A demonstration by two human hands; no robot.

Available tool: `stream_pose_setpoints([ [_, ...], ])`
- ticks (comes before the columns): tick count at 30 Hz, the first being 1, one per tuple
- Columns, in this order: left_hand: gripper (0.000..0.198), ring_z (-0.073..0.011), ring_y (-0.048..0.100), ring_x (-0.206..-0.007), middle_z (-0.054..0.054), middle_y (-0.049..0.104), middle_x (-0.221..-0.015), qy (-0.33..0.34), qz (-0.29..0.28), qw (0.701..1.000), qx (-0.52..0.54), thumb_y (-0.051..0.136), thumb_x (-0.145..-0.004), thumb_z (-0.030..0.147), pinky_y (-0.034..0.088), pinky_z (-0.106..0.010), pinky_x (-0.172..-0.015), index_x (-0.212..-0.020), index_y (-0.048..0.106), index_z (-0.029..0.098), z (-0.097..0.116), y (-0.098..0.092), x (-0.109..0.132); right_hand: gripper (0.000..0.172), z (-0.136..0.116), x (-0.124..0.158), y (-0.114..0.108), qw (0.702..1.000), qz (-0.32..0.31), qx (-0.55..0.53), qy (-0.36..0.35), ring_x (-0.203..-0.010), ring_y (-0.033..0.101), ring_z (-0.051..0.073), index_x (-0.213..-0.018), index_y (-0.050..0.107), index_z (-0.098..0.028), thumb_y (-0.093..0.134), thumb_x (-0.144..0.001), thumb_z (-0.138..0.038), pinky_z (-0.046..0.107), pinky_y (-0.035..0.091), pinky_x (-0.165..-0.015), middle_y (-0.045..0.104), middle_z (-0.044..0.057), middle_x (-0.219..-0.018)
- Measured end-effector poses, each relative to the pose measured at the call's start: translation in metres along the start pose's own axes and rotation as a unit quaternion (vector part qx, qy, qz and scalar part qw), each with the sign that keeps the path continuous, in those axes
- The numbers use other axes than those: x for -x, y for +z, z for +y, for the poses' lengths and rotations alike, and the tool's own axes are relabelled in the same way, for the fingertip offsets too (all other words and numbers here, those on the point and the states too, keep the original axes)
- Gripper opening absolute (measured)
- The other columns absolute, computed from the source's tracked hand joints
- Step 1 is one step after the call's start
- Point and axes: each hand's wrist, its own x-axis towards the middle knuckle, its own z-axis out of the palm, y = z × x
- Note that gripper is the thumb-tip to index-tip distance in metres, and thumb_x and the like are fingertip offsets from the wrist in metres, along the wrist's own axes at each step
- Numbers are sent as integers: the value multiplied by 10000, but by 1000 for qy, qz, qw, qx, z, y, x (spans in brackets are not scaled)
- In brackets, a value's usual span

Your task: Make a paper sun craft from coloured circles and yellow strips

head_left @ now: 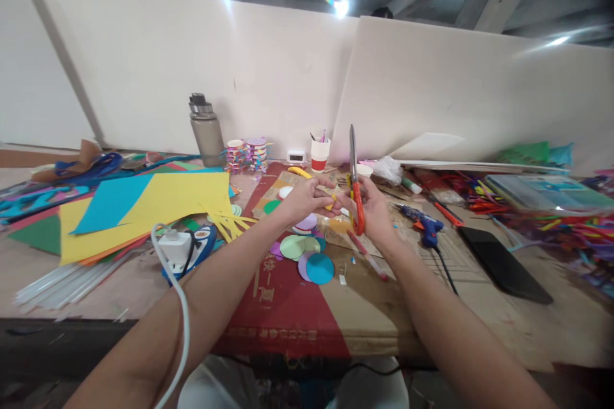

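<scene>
My right hand point(375, 209) is closed around the orange handles of a pair of scissors point(354, 172), whose blades point straight up. Just to its left, my left hand point(307, 197) pinches a small yellow paper piece point(332, 194) between its fingertips, close to the scissors. Both hands hover over a flattened red and brown cardboard sheet point(288, 307). Below them lie several coloured paper circles point(307, 255) in green, lilac and blue.
Yellow and blue paper sheets point(158, 201) lie at the left, with clear glue sticks point(62, 281) and a white plug point(175, 244). A grey bottle point(206, 130), a cup point(320, 154), a blue glue gun point(426, 225), a black phone point(503, 263) and piled colourful strips point(551, 217) surround the work area.
</scene>
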Motion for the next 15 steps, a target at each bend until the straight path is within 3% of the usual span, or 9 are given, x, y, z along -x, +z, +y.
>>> stream_pose_setpoints([
  [7,354,-167,710,-678,-2,700,-699,-12,-24,999,-18,726,-730,150,586,-330,-692,-987,484,164,-3,3,-1,569,2,4,6,1000,8,4,12,-689,625,176,-1123,531,-169,730,-696,-489,319,513,-638,661,30,-792],
  [15,254,-127,650,-563,-23,686,-656,-57,-15,992,-112,783,-674,313,500,-211,-496,-725,605,139,1,2,4,504,0,1,5,998,68,13,-3,-692,619,185,-1055,546,-166,735,-673,-437,338,501,-682,657,22,-748],
])
